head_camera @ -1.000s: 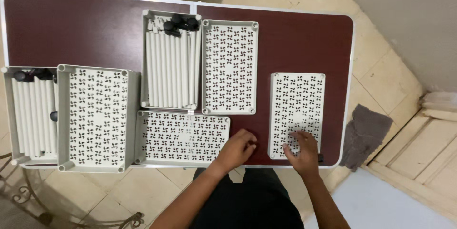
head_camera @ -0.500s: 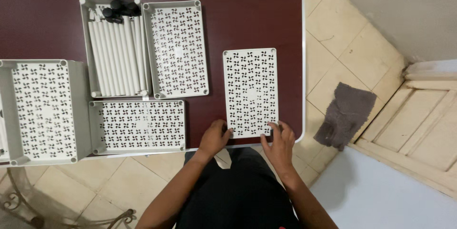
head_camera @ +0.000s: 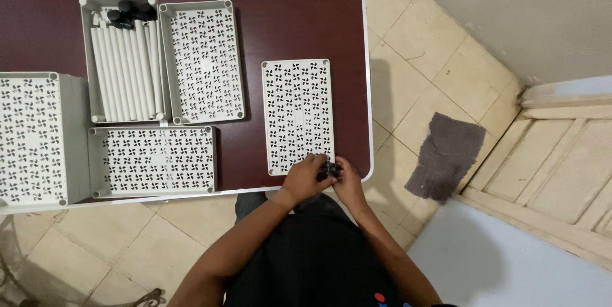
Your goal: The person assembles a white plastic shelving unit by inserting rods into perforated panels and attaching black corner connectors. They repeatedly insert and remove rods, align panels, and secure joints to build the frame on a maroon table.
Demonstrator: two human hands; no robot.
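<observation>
I am pinching a small black connector (head_camera: 329,168) between my left hand (head_camera: 305,178) and right hand (head_camera: 347,178) at the perforated panel (head_camera: 298,114)'s near corner; it seems light, rigid, best gripped by its sides

matt plastic panel (head_camera: 298,116) — glossy table (head_camera: 299,23)

The light is soft, even and moderately bright, with a warm cast on the beige floor tiles (head_camera: 440,52). The dark red table (head_camera: 293,23) shows a dull sheen but no hard glare. Shadows are faint: a narrow one lies along the left inner wall of each pale perforated tray (head_camera: 203,61), and a soft one spreads on the floor just beyond the table's right edge. Focus is fairly sharp throughout, though fine detail is somewhat grainy. The table's edges bow slightly from wide-angle distortion.
</observation>
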